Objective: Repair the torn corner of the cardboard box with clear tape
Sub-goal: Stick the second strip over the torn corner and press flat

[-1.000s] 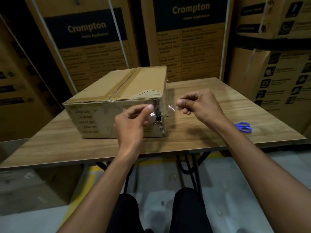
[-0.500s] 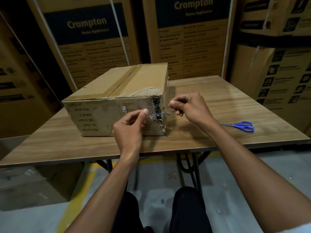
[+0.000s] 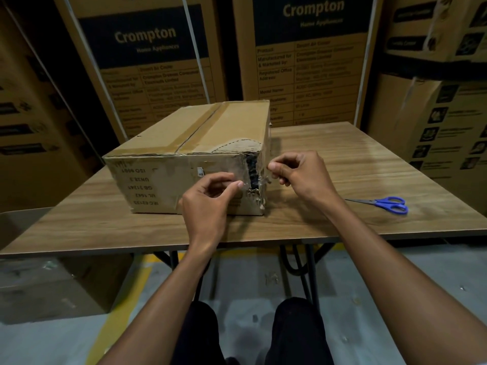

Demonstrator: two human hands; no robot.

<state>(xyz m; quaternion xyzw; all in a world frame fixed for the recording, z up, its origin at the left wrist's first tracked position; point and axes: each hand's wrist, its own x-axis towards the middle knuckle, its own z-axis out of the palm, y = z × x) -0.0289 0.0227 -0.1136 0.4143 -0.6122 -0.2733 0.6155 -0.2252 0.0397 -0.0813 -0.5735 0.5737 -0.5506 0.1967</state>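
Note:
A brown cardboard box (image 3: 184, 148) lies on the wooden table (image 3: 342, 164). Its near right corner (image 3: 254, 177) is torn open with ragged edges and a dark gap. A short strip of clear tape (image 3: 253, 183) stretches across that tear. My left hand (image 3: 210, 204) pinches the strip's left end against the box's front face. My right hand (image 3: 300, 175) pinches the right end just past the corner, beside the box's right side.
Blue-handled scissors (image 3: 387, 204) lie on the table to the right of my right forearm. Tall printed cartons (image 3: 311, 61) stand close behind and beside the table. The table's near edge is just below my wrists, with my knees under it.
Both hands moved in toward the torn corner, bringing the tape strip from in front of the box onto the tear. The right hand came closer to the corner.

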